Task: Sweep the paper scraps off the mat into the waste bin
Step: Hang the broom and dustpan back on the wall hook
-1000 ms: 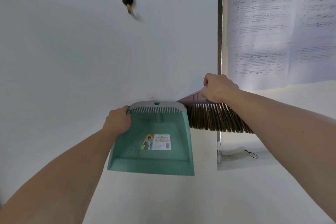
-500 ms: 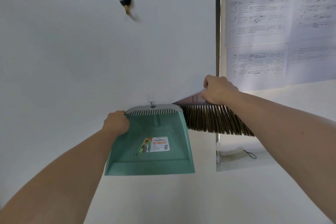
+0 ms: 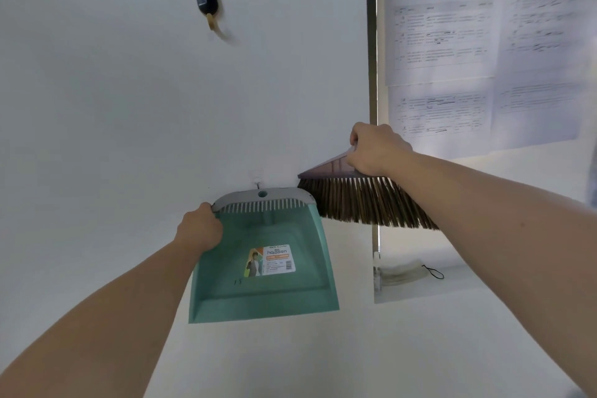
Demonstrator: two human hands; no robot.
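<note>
Against the white wall (image 3: 129, 139), the left hand (image 3: 200, 226) is gripping the left edge of the green dustpan (image 3: 263, 268), now lowered slightly so its top hole sits just below the small hook (image 3: 256, 182). To the right, the right hand (image 3: 374, 149) is staying clamped on the broom (image 3: 361, 203), bristles touching the dustpan's corner. Higher left, a black hook (image 3: 206, 3) is unchanged.

"haosen", "MADE IN CHINA" on dustpan label (image 3: 272, 260)
</note>
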